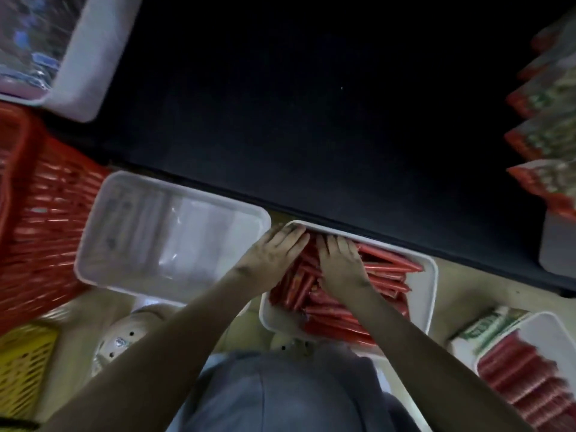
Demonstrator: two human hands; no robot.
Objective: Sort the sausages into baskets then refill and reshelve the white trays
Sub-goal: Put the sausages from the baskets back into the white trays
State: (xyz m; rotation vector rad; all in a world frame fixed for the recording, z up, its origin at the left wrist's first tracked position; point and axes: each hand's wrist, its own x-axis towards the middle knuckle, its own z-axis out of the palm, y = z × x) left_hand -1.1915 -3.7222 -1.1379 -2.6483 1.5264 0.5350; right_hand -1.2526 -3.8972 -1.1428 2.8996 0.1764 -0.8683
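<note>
Both hands were down in the middle white tray (427,294). It sat on the tan floor (467,291), hard against the front edge of the dark shelf (311,120). The tray was loaded with red sausages (389,269): most lay roughly parallel, some crossed in a loose heap at the near-left end.

Hand state: the left hand (274,251) lay flat at the tray's far-left corner, fingers straight, tips over the rim and the sausage ends, no grip. The right hand (341,266) lay palm down just beside it, fingers straight and slightly spread on top of the pile, also gripping nothing. Fingertips of the two hands were close together.

Surroundings:
- Just left of the loaded tray was a second white tray (93,260) holding clear plastic film (187,232).
- Further left was a red basket (40,213), blurred, with a yellow basket (25,369) nearer the person.
- At near right, a third white tray (545,325) held packed sausages (523,381) in a neat side-by-side row. A green-and-white packet (486,325) lay at its far-left corner.
- At top left was a fourth white tray (87,57); its contents were too blurred to read.
- Red-edged packets (548,151) stood in a row on the shelf at right.
- Pale shoes (124,338) and grey trousers (280,394) showed at the bottom of the view.
</note>
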